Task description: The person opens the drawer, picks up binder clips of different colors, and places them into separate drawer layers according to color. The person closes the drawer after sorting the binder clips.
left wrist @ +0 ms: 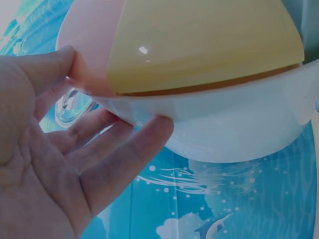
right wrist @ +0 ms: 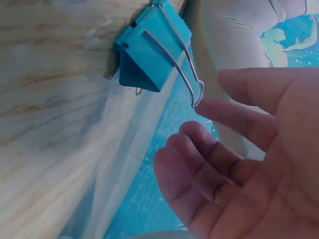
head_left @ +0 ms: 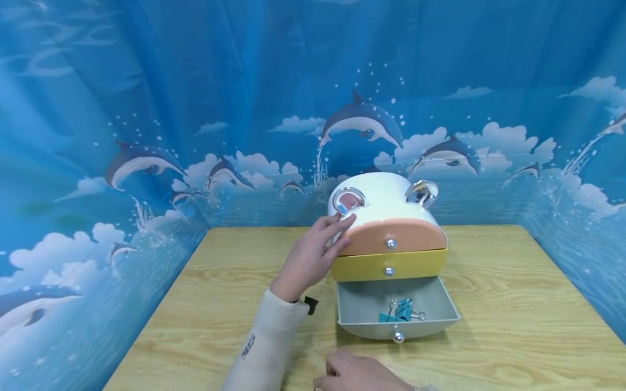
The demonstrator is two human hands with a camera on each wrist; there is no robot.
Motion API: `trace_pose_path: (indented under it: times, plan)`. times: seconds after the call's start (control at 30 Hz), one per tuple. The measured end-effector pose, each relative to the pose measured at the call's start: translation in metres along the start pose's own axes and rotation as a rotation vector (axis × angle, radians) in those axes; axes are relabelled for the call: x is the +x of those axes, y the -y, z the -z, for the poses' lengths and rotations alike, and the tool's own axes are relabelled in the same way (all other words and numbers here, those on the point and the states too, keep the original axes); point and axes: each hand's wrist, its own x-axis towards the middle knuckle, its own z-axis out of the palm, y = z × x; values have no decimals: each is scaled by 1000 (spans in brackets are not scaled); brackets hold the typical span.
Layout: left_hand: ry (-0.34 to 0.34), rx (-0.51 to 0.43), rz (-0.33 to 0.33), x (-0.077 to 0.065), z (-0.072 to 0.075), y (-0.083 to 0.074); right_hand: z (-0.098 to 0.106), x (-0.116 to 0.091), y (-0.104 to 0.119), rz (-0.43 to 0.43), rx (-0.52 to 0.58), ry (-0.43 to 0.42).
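A small chest of drawers has a white shell, two silver-rimmed ears, a peach top drawer and a yellow middle drawer. Its grey-green bottom drawer is pulled out, with several teal binder clips inside. My left hand rests on the chest's left side, thumb against the peach front and fingers along the white shell. In the right wrist view, a teal binder clip lies on the table, and my right hand has its index fingertip at the wire handle, thumb apart.
The wood-grain table extends on both sides of the chest. A blue dolphin-print curtain hangs behind the table and along its sides. Silver ball knobs, such as the bottom drawer's knob, stick out in front.
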Motion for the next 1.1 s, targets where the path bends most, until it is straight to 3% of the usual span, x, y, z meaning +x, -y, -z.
trace_pose_path:
  times: [0.13, 0.83, 1.1]
  plan:
    - [7, -4, 0, 0, 0, 1, -3, -4, -4, 178, -179, -55]
    - [8, 7, 0, 0, 1, -1, 2, -5, -3, 195, -177, 25]
    - [13, 10, 3, 0, 1, -1, 12, -14, 3, 169, 65, 79]
